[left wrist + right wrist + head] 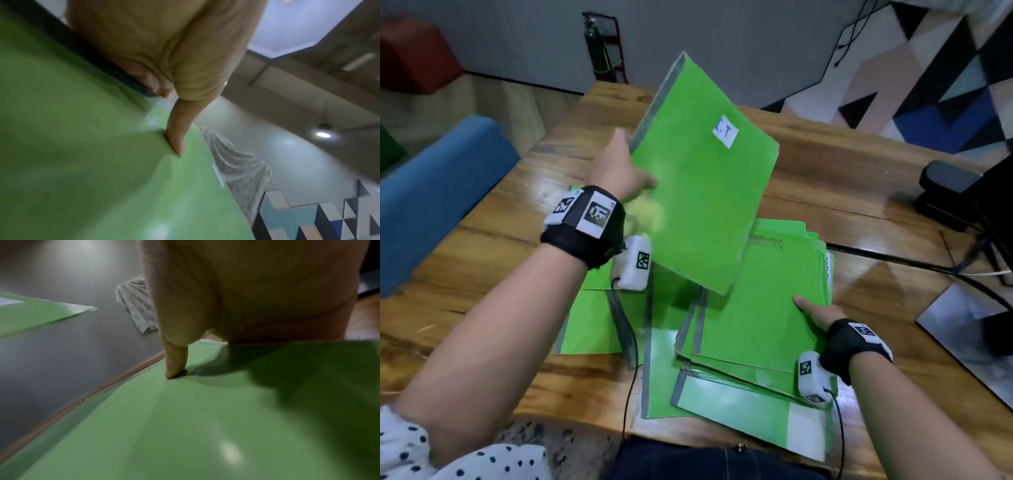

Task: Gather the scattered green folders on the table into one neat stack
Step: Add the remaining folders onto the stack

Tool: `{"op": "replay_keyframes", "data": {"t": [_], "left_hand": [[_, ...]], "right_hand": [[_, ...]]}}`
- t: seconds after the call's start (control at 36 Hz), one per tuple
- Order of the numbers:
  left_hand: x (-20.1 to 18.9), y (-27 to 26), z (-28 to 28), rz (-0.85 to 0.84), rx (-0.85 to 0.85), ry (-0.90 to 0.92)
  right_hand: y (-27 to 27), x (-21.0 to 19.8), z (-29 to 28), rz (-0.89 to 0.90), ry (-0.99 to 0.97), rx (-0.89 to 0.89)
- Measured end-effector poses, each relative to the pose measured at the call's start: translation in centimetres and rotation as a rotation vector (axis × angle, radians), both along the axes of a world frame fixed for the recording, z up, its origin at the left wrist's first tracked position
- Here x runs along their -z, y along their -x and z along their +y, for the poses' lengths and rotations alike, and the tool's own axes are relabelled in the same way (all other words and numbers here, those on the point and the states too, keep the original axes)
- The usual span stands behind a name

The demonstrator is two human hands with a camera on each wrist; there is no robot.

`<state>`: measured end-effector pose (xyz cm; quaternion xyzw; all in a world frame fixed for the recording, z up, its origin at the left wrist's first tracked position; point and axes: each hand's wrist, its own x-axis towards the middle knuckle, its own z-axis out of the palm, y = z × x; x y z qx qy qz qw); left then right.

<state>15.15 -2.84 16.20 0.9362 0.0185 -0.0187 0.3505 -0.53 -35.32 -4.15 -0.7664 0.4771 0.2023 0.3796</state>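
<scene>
My left hand (619, 168) holds a green folder (698, 192) with a white "I.T" label tilted up in the air above the table, thumb (176, 138) on its face (82, 162), fingers hidden behind its grey spine. My right hand (815, 310) grips the right edge of a fanned stack of green folders (756, 325) on the wooden table (482, 274). Its thumb (174, 363) presses on the top folder (185, 426); the fingers are hidden below. More green folders lie flat to the left (592, 325) and at the front edge (664, 377).
A blue seat (431, 192) stands left of the table. At the right sit a black device (955, 192), cables (928, 270) and a shiny grey plate (969, 329). A fire extinguisher (599, 44) stands by the far wall.
</scene>
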Motion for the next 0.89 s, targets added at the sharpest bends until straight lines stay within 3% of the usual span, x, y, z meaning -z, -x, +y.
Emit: {"op": "replay_keyframes", "data": {"t": [0.08,0.14,0.25,0.39,0.69,0.89], "left_hand": [[3.2,0.8,-1.4,0.208,0.002,0.212],[6.5,2.1,-2.4,0.315,0.021,0.235],[12.5,5.0,-3.6,0.426,0.066,0.082],[16.7,7.3,-4.4,0.488,0.084,-0.055],[18.4,10.2,-9.2,0.516,0.080,-0.003],[18.7,10.4,-10.3,0.593,0.122,-0.001]], "right_hand": [[0.1,0.0,-0.1,0.001,-0.008,-0.019],[0.2,0.0,-0.3,-0.001,-0.013,-0.027],[0.5,0.4,-0.5,-0.030,-0.013,-0.025],[0.7,0.7,-0.3,-0.057,-0.032,-0.003],[1.1,1.4,-0.6,-0.120,-0.228,0.090],[0.3,2.2,-0.3,-0.100,-0.195,0.165]]}}
